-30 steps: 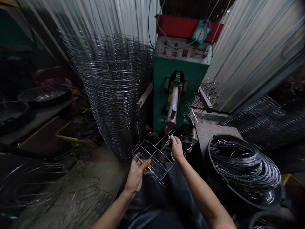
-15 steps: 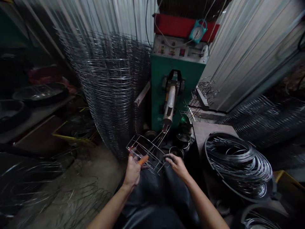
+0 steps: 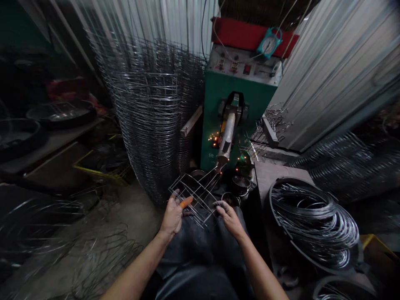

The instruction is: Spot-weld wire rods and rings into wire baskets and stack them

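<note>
Between my hands is a small wire rack [image 3: 200, 196] of crossed metal rods. My left hand [image 3: 174, 212] grips its left side, with an orange covering on the thumb. At the right edge, my right hand [image 3: 229, 215] pinches a rod between thumb and fingers. The rack's far end reaches the tip of a spot welder's arm [image 3: 227, 139], where orange sparks [image 3: 214, 139] fly around. The arm juts from the front of a green welding machine [image 3: 212, 100]. Some of the fingertips are hidden behind the wires.
Tall stacks of curved wire racks [image 3: 150, 112] lean at the left wall. To the right, a round tub [image 3: 283, 223] holds loose wire rods on a board. A yellow crate [image 3: 93, 171] sits at left. Dark round containers [image 3: 241, 183] stand below the welder. Loose wires [image 3: 106, 258] lie on the floor.
Sparks have appeared around the welder's tip. Both hands still hold the rack at the tip. The view has shifted slightly, so the machine and stacks sit farther right.
</note>
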`<state>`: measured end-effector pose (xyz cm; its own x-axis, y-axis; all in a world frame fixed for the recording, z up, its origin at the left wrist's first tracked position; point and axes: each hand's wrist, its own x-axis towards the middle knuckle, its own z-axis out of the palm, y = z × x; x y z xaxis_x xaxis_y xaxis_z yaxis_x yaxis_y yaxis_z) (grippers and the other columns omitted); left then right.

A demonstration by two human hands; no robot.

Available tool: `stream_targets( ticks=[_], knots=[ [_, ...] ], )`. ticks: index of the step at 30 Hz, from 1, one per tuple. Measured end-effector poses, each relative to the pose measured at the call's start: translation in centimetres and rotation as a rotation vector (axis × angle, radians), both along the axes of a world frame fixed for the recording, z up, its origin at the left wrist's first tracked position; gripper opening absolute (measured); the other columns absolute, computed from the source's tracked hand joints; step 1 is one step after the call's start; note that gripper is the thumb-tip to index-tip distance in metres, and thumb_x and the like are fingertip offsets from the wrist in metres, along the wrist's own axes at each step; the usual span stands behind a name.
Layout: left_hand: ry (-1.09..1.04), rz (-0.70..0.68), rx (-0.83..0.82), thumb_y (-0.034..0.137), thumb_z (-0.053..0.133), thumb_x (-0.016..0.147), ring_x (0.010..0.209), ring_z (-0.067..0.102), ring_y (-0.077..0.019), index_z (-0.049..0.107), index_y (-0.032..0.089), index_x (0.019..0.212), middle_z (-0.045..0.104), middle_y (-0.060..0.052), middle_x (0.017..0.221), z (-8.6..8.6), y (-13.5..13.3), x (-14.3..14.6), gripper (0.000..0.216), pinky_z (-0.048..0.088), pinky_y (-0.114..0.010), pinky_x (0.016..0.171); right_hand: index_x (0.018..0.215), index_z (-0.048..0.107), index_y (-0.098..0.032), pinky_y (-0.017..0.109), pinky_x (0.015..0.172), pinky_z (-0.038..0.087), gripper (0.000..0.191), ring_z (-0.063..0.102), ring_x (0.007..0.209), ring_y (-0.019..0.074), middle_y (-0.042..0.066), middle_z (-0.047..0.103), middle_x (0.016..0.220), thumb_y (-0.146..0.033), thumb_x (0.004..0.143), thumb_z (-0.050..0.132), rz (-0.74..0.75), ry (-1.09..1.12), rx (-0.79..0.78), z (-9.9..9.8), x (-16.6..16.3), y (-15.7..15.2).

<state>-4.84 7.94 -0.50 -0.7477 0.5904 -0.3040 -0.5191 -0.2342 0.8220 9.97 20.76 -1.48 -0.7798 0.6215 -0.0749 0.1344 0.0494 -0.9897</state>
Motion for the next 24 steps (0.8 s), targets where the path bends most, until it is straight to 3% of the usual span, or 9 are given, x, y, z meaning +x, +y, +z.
stream_targets(
  ticks=[3,5,8,10,12,15,19,22,24],
  knots=[
    [0.049,-0.048,0.004,0.026,0.070,0.061,0.065,0.058,-0.0140,0.032,0.022,0.126,0.057,-0.003,0.088,0.3,-1.4,-0.1,0.076,0.051,-0.028,0.053,0.081,0.060,-0.020,0.026,0.058,0.044,0.027,0.055,0.061,0.0139,0.000,0.059,0.066,-0.047,0.076,0.056,0.018,0.041,-0.183,0.3,0.5,-1.5],
    [0.194,-0.105,-0.002,0.026,0.076,0.054,0.082,0.060,-0.0191,0.033,0.025,0.129,0.057,-0.006,0.099,0.4,-3.4,0.1,0.087,0.051,-0.034,0.069,0.081,0.059,-0.020,0.024,0.053,0.042,0.030,0.053,0.055,0.0125,-0.001,0.058,0.062,-0.050,0.074,0.058,-0.007,0.073,-0.308,1.3,1.1,-2.7],
    [0.676,-0.357,-0.116,0.022,0.084,0.038,0.116,0.047,-0.0308,0.048,0.027,0.122,0.053,-0.011,0.120,-0.2,-7.1,0.6,0.091,0.033,-0.051,0.098,0.081,0.057,-0.019,0.019,0.042,0.036,0.032,0.052,0.049,0.0105,-0.001,0.057,0.060,-0.049,0.072,0.061,-0.076,0.094,-0.460,3.4,1.7,-4.0],
    [1.063,-0.599,-0.225,0.021,0.080,0.046,0.123,0.039,-0.0331,0.057,0.029,0.112,0.052,-0.011,0.125,-1.2,-9.1,0.7,0.071,0.014,-0.060,0.102,0.082,0.057,-0.018,0.016,0.036,0.029,0.032,0.053,0.048,0.0096,-0.001,0.058,0.061,-0.047,0.070,0.064,-0.098,0.092,-0.545,4.6,1.7,-4.4],
    [1.373,-0.736,-0.296,0.017,0.071,0.060,0.125,0.038,-0.0319,0.058,0.032,0.111,0.052,-0.010,0.127,-2.2,-10.3,0.6,0.054,0.005,-0.065,0.100,0.081,0.056,-0.017,0.014,0.034,0.023,0.032,0.054,0.047,0.0091,-0.001,0.059,0.062,-0.044,0.067,0.066,-0.109,0.090,-0.609,5.4,1.4,-4.5],
    [1.673,-0.717,-0.329,0.010,0.062,0.068,0.126,0.037,-0.0290,0.055,0.033,0.116,0.049,-0.009,0.130,-3.2,-10.9,-0.2,0.054,0.006,-0.065,0.100,0.082,0.057,-0.016,0.014,0.033,0.021,0.033,0.055,0.048,0.0089,0.001,0.061,0.062,-0.043,0.066,0.067,-0.109,0.107,-0.649,6.3,1.1,-4.8],
    [1.897,-0.653,-0.158,0.012,0.063,0.069,0.119,0.044,-0.0247,0.057,0.040,0.111,0.049,-0.005,0.127,-2.9,-11.5,-1.1,0.051,0.016,-0.058,0.104,0.105,0.055,-0.017,0.019,0.045,0.040,0.045,0.059,0.055,0.0109,0.001,0.064,0.069,-0.043,0.070,0.064,-0.044,0.160,-0.619,7.1,2.2,-5.2],
    [1.831,-0.557,-0.093,0.016,0.070,0.063,0.116,0.045,-0.0264,0.060,0.042,0.107,0.047,-0.003,0.123,-2.3,-12.0,-1.3,0.052,0.024,-0.053,0.105,0.120,0.047,-0.022,0.023,0.058,0.045,0.054,0.061,0.064,0.0117,0.000,0.065,0.078,-0.037,0.071,0.065,-0.133,0.174,-0.416,6.4,5.3,-4.4],
    [1.654,-0.537,-0.144,0.021,0.073,0.058,0.118,0.041,-0.0297,0.061,0.041,0.107,0.045,-0.003,0.122,-2.1,-12.2,-1.2,0.054,0.028,-0.051,0.104,0.112,0.053,-0.022,0.023,0.058,0.045,0.044,0.059,0.062,0.0110,-0.001,0.064,0.076,-0.033,0.071,0.064,-0.314,0.097,-0.224,4.9,9.0,-3.3]
  ],
)
